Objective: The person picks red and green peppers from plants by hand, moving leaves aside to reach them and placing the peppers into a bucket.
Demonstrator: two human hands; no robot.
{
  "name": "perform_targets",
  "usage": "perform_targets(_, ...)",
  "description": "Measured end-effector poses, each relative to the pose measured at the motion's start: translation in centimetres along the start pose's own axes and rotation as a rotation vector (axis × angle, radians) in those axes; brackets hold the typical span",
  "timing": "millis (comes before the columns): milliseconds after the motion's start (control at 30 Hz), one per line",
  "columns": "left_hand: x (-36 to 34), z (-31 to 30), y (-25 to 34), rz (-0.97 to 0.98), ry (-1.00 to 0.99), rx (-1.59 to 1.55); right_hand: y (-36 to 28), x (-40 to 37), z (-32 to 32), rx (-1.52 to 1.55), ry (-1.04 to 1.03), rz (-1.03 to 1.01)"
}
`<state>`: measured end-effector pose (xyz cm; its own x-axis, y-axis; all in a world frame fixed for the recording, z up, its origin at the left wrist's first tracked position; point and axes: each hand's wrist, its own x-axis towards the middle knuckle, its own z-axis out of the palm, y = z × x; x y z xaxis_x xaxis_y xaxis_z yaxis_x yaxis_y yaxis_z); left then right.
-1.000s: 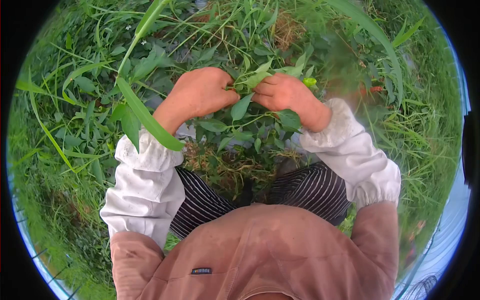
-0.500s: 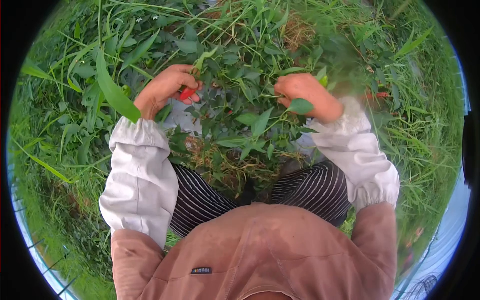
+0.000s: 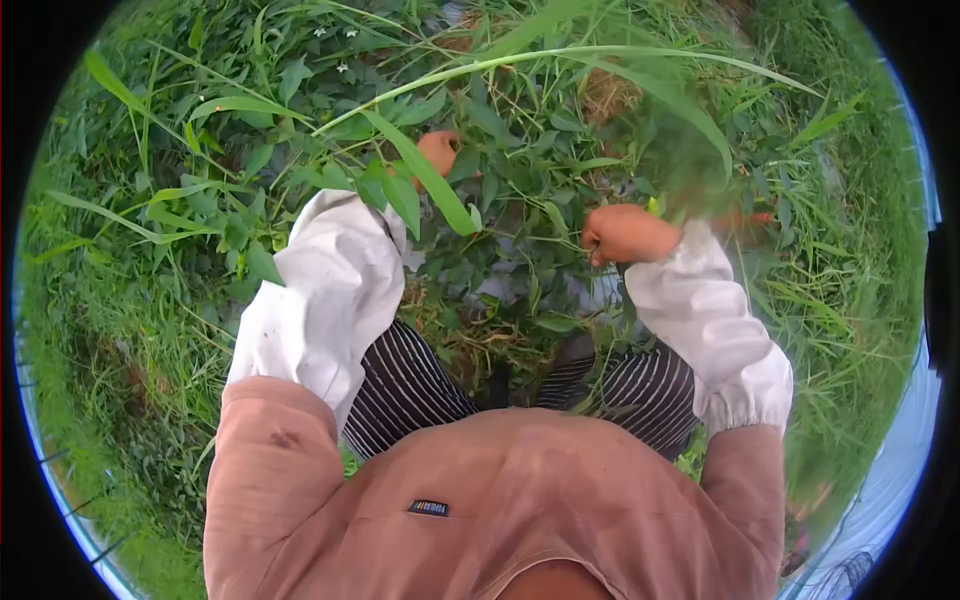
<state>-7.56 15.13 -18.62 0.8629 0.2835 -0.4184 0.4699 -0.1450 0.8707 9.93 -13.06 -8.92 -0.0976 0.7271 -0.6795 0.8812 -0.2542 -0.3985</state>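
My left hand (image 3: 438,152) reaches into the leafy pepper plants (image 3: 510,190), its fingers bent and partly covered by leaves. What it holds is hidden; no red pepper shows in it now. A long grass blade (image 3: 425,172) crosses in front of its wrist. My right hand (image 3: 632,234) is closed, knuckles toward the plant's right side, among stems and leaves. Whatever lies between its fingers cannot be made out. White sleeve covers reach to both wrists.
A long arching grass stalk (image 3: 480,68) passes over the plants near the camera. Tall grass (image 3: 840,280) grows at the right. A blurred reddish patch (image 3: 752,218) shows beyond my right wrist. My striped knees (image 3: 410,385) are bent below the plants.
My left hand, earlier holding a red pepper in plain view, has moved right and deeper into the leaves. My right hand has moved lower and slightly right. The grass blades have shifted.
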Motion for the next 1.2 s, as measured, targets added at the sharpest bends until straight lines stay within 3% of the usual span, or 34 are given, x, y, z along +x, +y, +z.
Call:
perform_targets(100,0.7,0.8,0.1,0.016,-0.019,-0.038,-0.3,-0.1,0.4,-0.032,0.02,0.016)
perform_targets(200,0.8,1.6,-0.1,-0.068,0.119,-0.411,-0.1,-0.2,0.7,-0.046,0.055,-0.016)
perform_targets(433,-1.0,0.3,3.5,-0.153,0.13,-0.353,0.4,-0.1,0.6,0.004,0.19,-0.046)
perform_targets(500,-1.9,0.4,3.9,-0.111,0.222,-0.484,0.3,0.2,0.6,-0.011,0.183,-0.037)
perform_targets(633,-2.3,-0.9,5.8,-0.036,0.188,-0.566,0.0,0.0,0.4,-0.061,0.196,-0.028)
perform_targets(733,-2.5,-1.5,8.2,-0.191,0.061,-0.365,0.1,0.2,0.5,-0.079,0.197,-0.019)
perform_targets(800,-3.1,-1.8,9.1,-0.171,0.088,-0.227,0.3,0.3,0.9,-0.085,0.197,-0.009)
perform_targets(867,-2.8,-2.5,8.2,-0.147,0.108,-0.093,0.4,0.0,1.2,-0.08,0.355,-0.104)
perform_targets(933,-2.2,-3.0,7.2,0.237,0.195,0.996,0.5,-0.1,1.1,-0.118,0.393,-0.131)
perform_targets(967,-1.9,-3.3,6.6,0.241,0.187,0.993,0.4,-0.1,1.2,-0.157,0.428,-0.165)
perform_targets(1000,-3.6,-3.4,10.2,0.229,0.373,0.942,-0.3,0.5,1.2,-0.317,0.327,0.001)
perform_targets(1033,-5.0,-3.6,13.1,0.219,0.556,0.886,-0.8,0.6,1.2,-0.31,0.326,0.012)
perform_targets(1100,-5.4,-4.9,15.0,0.279,0.52,0.424,-1.4,0.2,1.4,-0.393,0.61,-0.148)
perform_targets(1133,-6.5,-4.5,16.5,0.132,0.303,-0.031,-2.5,-0.3,0.9,-0.389,0.605,-0.125)
perform_targets(1200,-7.6,-1.7,17.7,0.133,0.186,-0.128,-4.9,-0.4,0.0,-0.506,0.545,-0.084)
